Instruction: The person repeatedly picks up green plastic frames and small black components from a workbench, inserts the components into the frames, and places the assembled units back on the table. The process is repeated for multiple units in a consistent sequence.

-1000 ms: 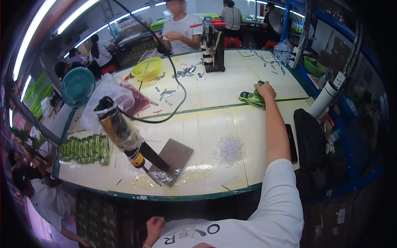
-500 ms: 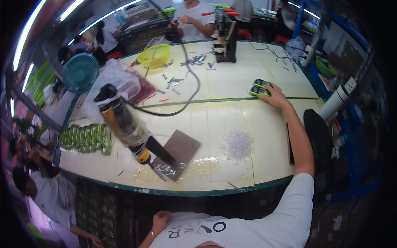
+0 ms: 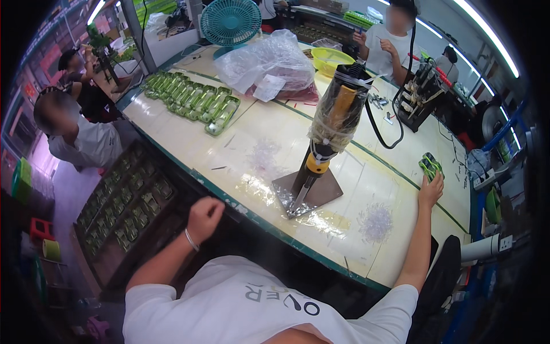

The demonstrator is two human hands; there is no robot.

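At the far right of the table, my right hand point(image 3: 432, 188) is closed with its fingertips on small green-and-black car-shaped pieces point(image 3: 430, 163), which rest on the tabletop. My left hand point(image 3: 205, 220) is curled in a loose fist off the table's near edge, and nothing shows in it. Between the hands, a plastic-wrapped electric screwdriver point(image 3: 337, 117) in yellow and black points down over a brown plate point(image 3: 324, 193). A heap of small clear plastic pieces point(image 3: 376, 222) lies to the right of the plate. Rows of translucent green shells point(image 3: 197, 98) lie at the table's left.
A dark tray point(image 3: 86, 255) with several green shells is to my left, near a person. Clear bags point(image 3: 263, 60), a teal fan point(image 3: 230, 22), a yellow basket point(image 3: 332, 59) and a black press point(image 3: 421, 94) line the far side, where another person works. A cable loops behind the screwdriver.
My view has turned to the left. My left hand has risen and moved out from my body toward the tray. The right hand stays at the green-and-black pieces.
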